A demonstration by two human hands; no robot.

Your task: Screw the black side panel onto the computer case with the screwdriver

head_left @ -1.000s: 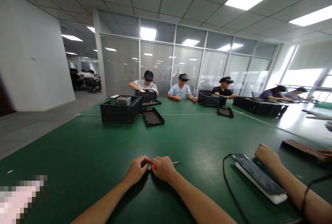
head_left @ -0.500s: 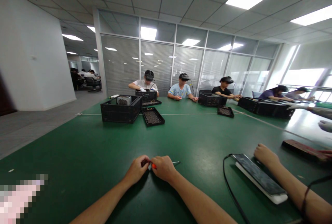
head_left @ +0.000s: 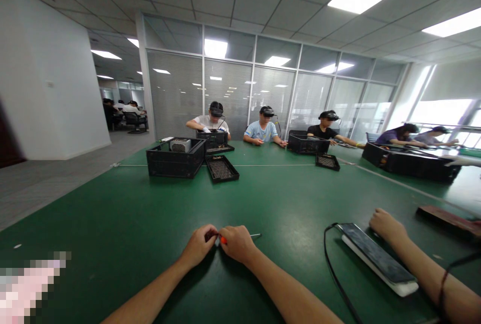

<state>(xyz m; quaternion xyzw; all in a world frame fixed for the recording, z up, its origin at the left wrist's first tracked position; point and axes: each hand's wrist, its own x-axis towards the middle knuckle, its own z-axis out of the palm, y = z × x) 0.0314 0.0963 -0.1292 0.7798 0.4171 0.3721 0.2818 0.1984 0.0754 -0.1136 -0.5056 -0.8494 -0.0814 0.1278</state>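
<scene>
My right hand (head_left: 237, 245) is closed around a screwdriver (head_left: 223, 240). A bit of its orange handle shows by the thumb, and its thin metal shaft sticks out to the right behind the hand. Beside it, my left hand (head_left: 198, 246) has its fingertips pinched together where the two hands meet. Whatever those left fingers hold, if anything, is hidden. Both hands are low over the green table (head_left: 158, 229), near its front middle.
To the right lies a phone (head_left: 378, 251) on a white block, with a black cable, beside a co-worker's forearm (head_left: 417, 259). Black computer cases (head_left: 175, 161) and a black panel (head_left: 222, 169) stand across the table. Another case (head_left: 411, 161) is far right, among co-workers.
The black case at far right has slid further right, with a co-worker's arm stretched out after it. A gloved hand at the right edge has left view. My hands have stayed still.
</scene>
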